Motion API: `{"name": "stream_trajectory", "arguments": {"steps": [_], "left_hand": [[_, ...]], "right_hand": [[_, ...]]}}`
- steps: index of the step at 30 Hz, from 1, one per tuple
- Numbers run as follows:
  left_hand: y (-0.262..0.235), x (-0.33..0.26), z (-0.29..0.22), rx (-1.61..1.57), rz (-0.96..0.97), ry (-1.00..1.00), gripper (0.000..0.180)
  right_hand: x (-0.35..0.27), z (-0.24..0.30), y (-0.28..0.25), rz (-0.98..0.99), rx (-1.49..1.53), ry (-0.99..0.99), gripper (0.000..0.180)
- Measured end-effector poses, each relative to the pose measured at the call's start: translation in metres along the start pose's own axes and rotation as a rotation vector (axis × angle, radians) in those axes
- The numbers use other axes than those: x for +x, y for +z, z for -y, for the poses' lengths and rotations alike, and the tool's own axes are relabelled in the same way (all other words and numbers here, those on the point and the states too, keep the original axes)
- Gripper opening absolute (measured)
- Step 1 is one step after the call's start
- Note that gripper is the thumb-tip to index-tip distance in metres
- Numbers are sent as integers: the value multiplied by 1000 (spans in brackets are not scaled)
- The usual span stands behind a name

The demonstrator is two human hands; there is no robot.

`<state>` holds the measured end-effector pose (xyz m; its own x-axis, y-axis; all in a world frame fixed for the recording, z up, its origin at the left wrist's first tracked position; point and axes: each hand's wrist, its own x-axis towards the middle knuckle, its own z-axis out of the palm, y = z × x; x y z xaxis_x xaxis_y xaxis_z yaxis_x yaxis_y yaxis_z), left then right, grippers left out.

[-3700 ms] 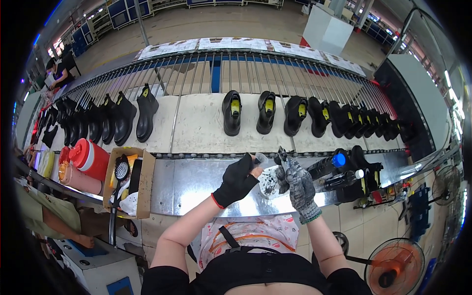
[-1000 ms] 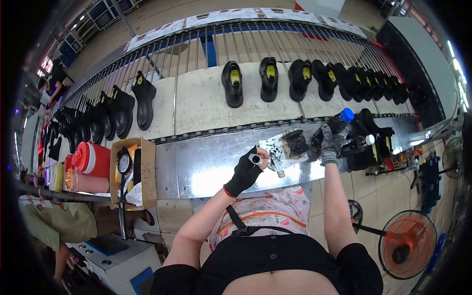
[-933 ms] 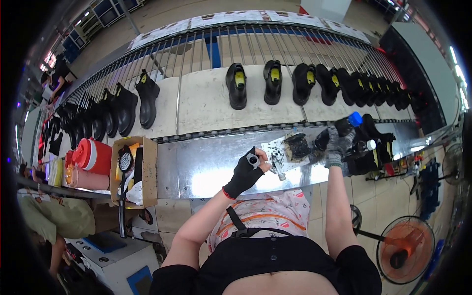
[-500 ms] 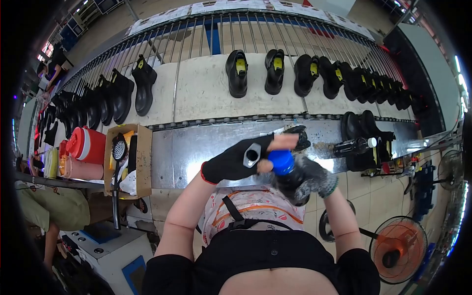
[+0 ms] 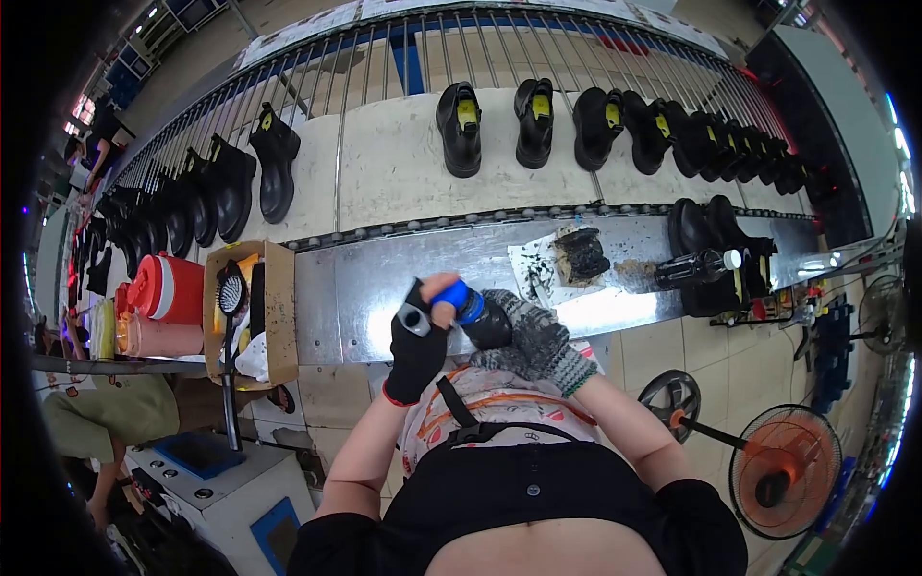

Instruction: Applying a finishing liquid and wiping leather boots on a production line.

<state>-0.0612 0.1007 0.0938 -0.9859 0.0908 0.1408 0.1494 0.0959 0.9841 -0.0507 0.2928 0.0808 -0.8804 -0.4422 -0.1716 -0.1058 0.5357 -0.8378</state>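
Observation:
My right hand (image 5: 540,338), in a grey knitted glove, wraps around a dark bottle (image 5: 490,326). The bottle is tilted up to the left, its blue cap (image 5: 459,303) pointing away from that hand. Bare fingertips of my left hand (image 5: 420,353), in a black fingerless glove, are closed on the cap. A silvery tube-shaped metal piece with an angular rim (image 5: 414,320) sits against the back of the left hand; how it is held there is hidden. Beyond my hands, a blackened sponge-like block (image 5: 582,254) rests on a white sheet with black smears (image 5: 532,272) on the metal bench (image 5: 384,278).
Black boots (image 5: 461,130) stand on a chain-edged conveyor (image 5: 384,163) across the bench. More boots (image 5: 706,240) and a dark bottle with a white cap (image 5: 696,266) lie at right. A cardboard box (image 5: 281,317) holding a brush (image 5: 230,293) is at left. A fan (image 5: 783,470) stands lower right.
Both hands have shifted left and closer together with the bottle. Left-hand fingers, stretched out past the cap before, now bend around it. The block and smeared sheet are more fully exposed.

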Motion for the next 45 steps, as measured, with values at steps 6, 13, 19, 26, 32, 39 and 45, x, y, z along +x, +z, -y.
{"name": "stream_trajectory", "arguments": {"steps": [6,13,19,26,32,39,45], "left_hand": [[-20,16,17,100,160,-115,46],[19,12,22,-117,461,-34,48],[27,15,10,-99,492,-57,54],[31,17,5,-132,422,-3,28],[32,17,9,-102,413,3,30],[32,20,9,-75,400,9,36],[35,19,12,-214,388,-5,40]], "right_hand": [[-8,5,-36,-257,-346,-182,73],[-6,51,-106,-239,-797,-391,54],[1,82,-129,-187,-992,-461,46],[6,104,-133,-107,-1115,-469,40],[9,108,-133,-110,-1159,-472,39],[11,114,-133,-93,-1203,-457,41],[10,118,-133,-112,-1207,-490,45]]}}
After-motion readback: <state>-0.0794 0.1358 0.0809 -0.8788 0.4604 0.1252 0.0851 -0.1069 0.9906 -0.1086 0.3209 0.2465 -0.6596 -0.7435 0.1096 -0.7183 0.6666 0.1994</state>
